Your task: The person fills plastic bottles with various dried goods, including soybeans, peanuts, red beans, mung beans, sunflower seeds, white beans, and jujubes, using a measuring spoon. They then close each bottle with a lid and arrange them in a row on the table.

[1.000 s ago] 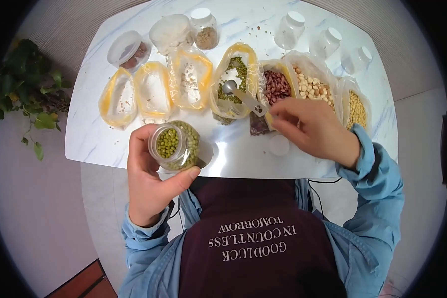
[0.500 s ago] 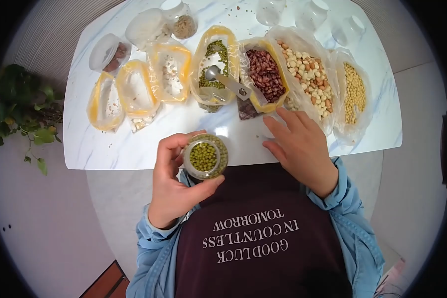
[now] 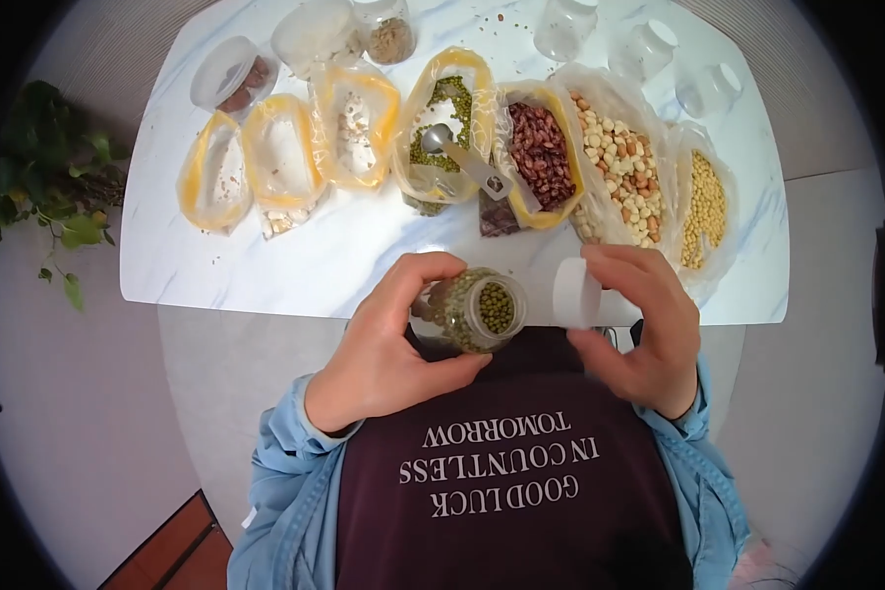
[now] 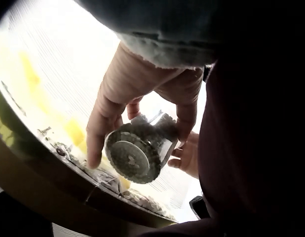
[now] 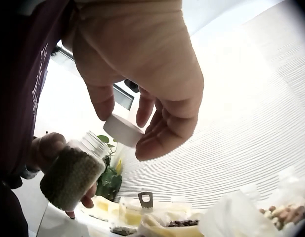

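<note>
In the head view my left hand [image 3: 383,354] grips a clear jar [image 3: 452,307] of green mung beans near the table's front edge. The uncapped jar is tilted, its mouth facing right. A white screw lid [image 3: 574,293] is pinched between the thumb and fingers of my right hand [image 3: 659,329], a short gap from the jar's mouth. From the right wrist, the lid [image 5: 123,130] appears just above the threaded neck of the jar [image 5: 73,175]. The left wrist view shows the jar's base [image 4: 132,158] between thumb and fingers.
A metal measuring spoon [image 3: 470,165] lies across the mung bean bag [image 3: 400,167] and the red bean bag [image 3: 575,202]. Bags of peanuts [image 3: 624,177] and yellow beans [image 3: 703,206] stand to the right, nearly emptied bags [image 3: 189,187] to the left. Lidded tubs and jars [image 3: 565,29] line the back.
The right hand has come away from near the spoon, picked up the white lid off the table and raised it beside the jar. The left hand has moved right, turning the jar's mouth toward the lid.
</note>
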